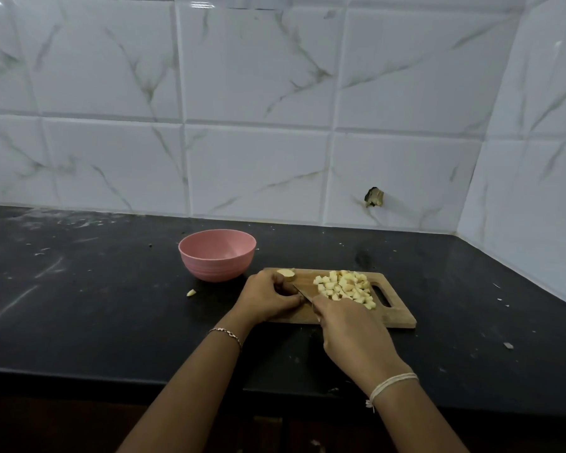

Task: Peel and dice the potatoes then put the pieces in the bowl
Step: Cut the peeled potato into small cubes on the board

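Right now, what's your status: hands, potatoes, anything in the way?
Left hand holds potato chunk on cutting board; right hand grips knife. Diced pile on board, none seen in pink bowl. Stray piece on counter, nothing blocking.

Left hand [268, 297] curls over potato piece [285, 273] on cutting board [399, 317]. Right hand [350, 335] grips knife [303, 291], blade touching left hand's fingers. Diced pile [345, 289] just beyond right hand. Pink bowl [217, 256] beyond-left of left hand.
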Action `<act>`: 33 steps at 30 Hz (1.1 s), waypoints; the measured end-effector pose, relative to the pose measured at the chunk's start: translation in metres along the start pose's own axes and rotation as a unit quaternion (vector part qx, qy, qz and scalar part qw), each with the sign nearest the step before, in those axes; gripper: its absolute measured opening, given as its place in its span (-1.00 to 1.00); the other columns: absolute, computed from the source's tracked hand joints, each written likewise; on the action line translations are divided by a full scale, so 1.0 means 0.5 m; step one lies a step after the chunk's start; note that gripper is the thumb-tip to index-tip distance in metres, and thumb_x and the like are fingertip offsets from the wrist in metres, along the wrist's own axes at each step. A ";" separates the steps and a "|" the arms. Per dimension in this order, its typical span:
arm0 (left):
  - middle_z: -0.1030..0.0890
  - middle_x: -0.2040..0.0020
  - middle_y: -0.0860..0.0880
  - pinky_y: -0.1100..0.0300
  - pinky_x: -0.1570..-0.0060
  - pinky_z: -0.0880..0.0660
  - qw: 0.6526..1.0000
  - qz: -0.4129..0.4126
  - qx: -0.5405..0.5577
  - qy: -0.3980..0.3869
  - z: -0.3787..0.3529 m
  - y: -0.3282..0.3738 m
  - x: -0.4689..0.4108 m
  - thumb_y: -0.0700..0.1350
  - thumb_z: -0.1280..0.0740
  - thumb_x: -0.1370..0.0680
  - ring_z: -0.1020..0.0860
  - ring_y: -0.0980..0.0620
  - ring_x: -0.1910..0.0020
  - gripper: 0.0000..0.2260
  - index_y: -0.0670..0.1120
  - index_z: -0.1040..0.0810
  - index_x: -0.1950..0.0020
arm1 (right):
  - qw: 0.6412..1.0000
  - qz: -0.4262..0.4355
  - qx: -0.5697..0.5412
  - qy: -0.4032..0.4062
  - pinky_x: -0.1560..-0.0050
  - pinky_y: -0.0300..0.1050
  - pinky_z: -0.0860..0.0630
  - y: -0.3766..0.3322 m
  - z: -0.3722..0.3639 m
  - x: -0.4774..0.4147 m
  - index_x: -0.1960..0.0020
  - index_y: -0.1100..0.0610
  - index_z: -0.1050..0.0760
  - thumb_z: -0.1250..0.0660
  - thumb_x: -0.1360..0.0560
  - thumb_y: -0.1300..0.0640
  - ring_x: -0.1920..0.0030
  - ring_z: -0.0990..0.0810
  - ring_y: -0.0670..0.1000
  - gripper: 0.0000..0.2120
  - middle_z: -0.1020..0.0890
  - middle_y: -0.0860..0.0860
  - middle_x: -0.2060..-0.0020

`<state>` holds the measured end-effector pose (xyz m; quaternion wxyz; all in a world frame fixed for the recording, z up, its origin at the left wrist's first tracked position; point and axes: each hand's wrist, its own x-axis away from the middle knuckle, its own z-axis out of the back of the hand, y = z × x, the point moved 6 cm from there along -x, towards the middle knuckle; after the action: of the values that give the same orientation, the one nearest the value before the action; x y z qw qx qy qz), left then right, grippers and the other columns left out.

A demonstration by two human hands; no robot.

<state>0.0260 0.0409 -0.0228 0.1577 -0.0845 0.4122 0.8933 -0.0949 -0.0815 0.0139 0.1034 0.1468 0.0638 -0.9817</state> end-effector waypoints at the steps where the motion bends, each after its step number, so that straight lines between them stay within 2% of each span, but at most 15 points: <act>1: -0.65 0.20 0.14 0.54 0.29 -0.37 1.000 0.003 -0.004 0.004 0.001 -0.001 0.000 -0.04 -0.53 -0.39 -0.58 0.23 0.18 -0.87 -0.06 -0.71 0.14 | 1.000 0.000 0.004 -0.003 0.19 -0.17 -0.35 0.002 0.002 0.005 -0.23 -0.01 -0.38 -0.22 -0.60 0.17 0.16 -0.42 -0.04 -0.77 -0.41 -0.07 0.20; 4: -0.64 0.16 0.12 0.52 0.32 -0.34 1.000 0.007 -0.010 0.015 0.001 -0.005 0.000 0.00 -0.54 -0.38 -0.57 0.20 0.16 -0.84 -0.05 -0.70 0.14 | 1.000 0.004 0.017 0.002 0.20 -0.15 -0.34 0.005 0.011 0.020 -0.16 -0.01 -0.40 -0.22 -0.59 0.16 0.12 -0.50 -0.02 -0.83 -0.41 -0.08 0.21; 8: -0.61 0.20 0.13 0.53 0.33 -0.36 1.000 0.004 -0.008 0.016 0.002 0.000 0.007 0.00 -0.55 -0.38 -0.53 0.24 0.21 -0.82 -0.06 -0.69 0.13 | 0.999 0.017 0.036 0.001 0.25 -0.17 -0.30 0.007 0.021 0.028 -0.16 -0.01 -0.40 -0.21 -0.60 0.17 0.18 -0.41 -0.04 -0.83 -0.38 -0.09 0.23; 12: -0.64 0.14 0.08 0.51 0.28 -0.36 1.000 -0.006 -0.018 0.023 0.002 0.002 0.010 -0.01 -0.53 -0.40 -0.56 0.19 0.16 -0.82 -0.06 -0.66 0.10 | 0.999 0.020 0.037 -0.005 0.13 -0.14 -0.41 0.015 0.031 0.031 -0.21 -0.04 -0.42 -0.23 -0.60 0.16 0.00 -0.53 -0.01 -0.78 -0.53 -0.05 0.07; 14: -0.64 0.11 0.06 0.43 0.19 -0.41 0.999 -0.011 -0.032 0.034 0.004 0.004 0.011 -0.04 -0.49 -0.43 -0.57 0.17 0.13 -0.86 -0.05 -0.64 0.07 | 0.999 0.014 0.029 -0.014 0.00 -0.13 -0.50 0.025 0.036 0.034 -0.25 -0.07 -0.42 -0.25 -0.60 0.15 -0.06 -0.55 -0.02 -0.74 -0.58 -0.05 -0.04; 16: -0.63 0.09 0.06 0.36 0.13 -0.45 0.998 -0.017 -0.040 0.039 0.005 0.006 0.011 -0.08 -0.47 -0.45 -0.56 0.17 0.12 -0.87 -0.04 -0.64 0.02 | 0.999 0.011 0.028 -0.013 -0.06 -0.11 -0.53 0.040 0.044 0.039 -0.25 -0.10 -0.44 -0.25 -0.60 0.12 -0.07 -0.55 -0.03 -0.75 -0.59 -0.06 -0.05; 18: -0.61 0.07 0.06 0.37 0.13 -0.45 0.998 -0.025 -0.043 0.035 0.004 0.008 0.011 -0.10 -0.45 -0.46 -0.56 0.16 0.13 -0.84 -0.05 -0.63 -0.02 | 1.000 0.010 0.022 -0.001 0.01 -0.18 -0.49 0.054 0.054 0.047 -0.23 -0.13 -0.45 -0.23 -0.62 0.06 -0.04 -0.54 -0.05 -0.79 -0.58 -0.08 -0.04; 20: -0.60 0.06 0.04 0.36 0.11 -0.45 0.997 -0.038 -0.045 0.044 0.007 0.010 0.010 -0.15 -0.43 -0.46 -0.56 0.14 0.11 -0.81 -0.05 -0.62 -0.06 | 0.999 0.021 0.018 0.023 0.06 -0.26 -0.35 0.062 0.065 0.053 -0.23 -0.15 -0.45 -0.20 -0.63 0.00 -0.01 -0.54 -0.08 -0.80 -0.59 -0.11 -0.03; 23: -0.54 -0.03 0.06 0.30 -0.01 -0.44 0.993 -0.087 -0.052 0.068 0.012 0.020 0.014 -0.19 -0.39 -0.44 -0.52 0.10 -0.01 -0.76 -0.02 -0.61 -0.09 | 0.997 0.031 0.020 0.060 0.14 -0.32 -0.24 0.066 0.074 0.053 -0.25 -0.17 -0.42 -0.18 -0.63 -0.03 0.13 -0.48 -0.13 -0.79 -0.59 -0.14 0.03; 28: -0.47 -0.18 0.10 0.16 -0.17 -0.32 0.968 -0.200 -0.120 0.089 0.012 0.060 0.047 0.05 -0.34 -0.38 -0.41 0.11 -0.16 -0.61 0.11 -0.56 -0.20 | 0.996 0.016 0.021 0.085 0.14 -0.29 -0.38 0.070 0.053 0.032 -0.31 -0.16 -0.33 -0.17 -0.63 -0.08 0.09 -0.54 -0.15 -0.74 -0.60 -0.16 0.03; 31: -0.44 -0.25 0.11 0.10 -0.24 -0.30 0.963 -0.223 -0.142 0.057 0.001 0.068 0.052 0.18 -0.30 -0.34 -0.38 0.11 -0.24 -0.49 0.14 -0.51 -0.29 | 0.994 -0.002 0.019 0.104 0.17 -0.32 -0.41 0.079 0.044 0.021 -0.27 -0.13 -0.33 -0.18 -0.62 -0.08 0.12 -0.54 -0.14 -0.77 -0.58 -0.15 0.03; 33: -0.39 -0.31 0.13 0.11 -0.27 -0.23 0.963 -0.218 -0.147 0.052 -0.004 0.069 0.052 0.24 -0.24 -0.32 -0.32 0.13 -0.31 -0.38 0.17 -0.40 -0.38 | 0.993 -0.012 0.027 0.117 0.17 -0.31 -0.44 0.091 0.037 0.021 -0.25 -0.12 -0.36 -0.19 -0.62 -0.08 0.14 -0.55 -0.12 -0.78 -0.59 -0.13 0.04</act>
<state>-0.0106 0.0241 -0.0068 0.3129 -0.2413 0.2558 0.8823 -0.1000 -0.1304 0.0242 0.0795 0.2629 0.0506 -0.9602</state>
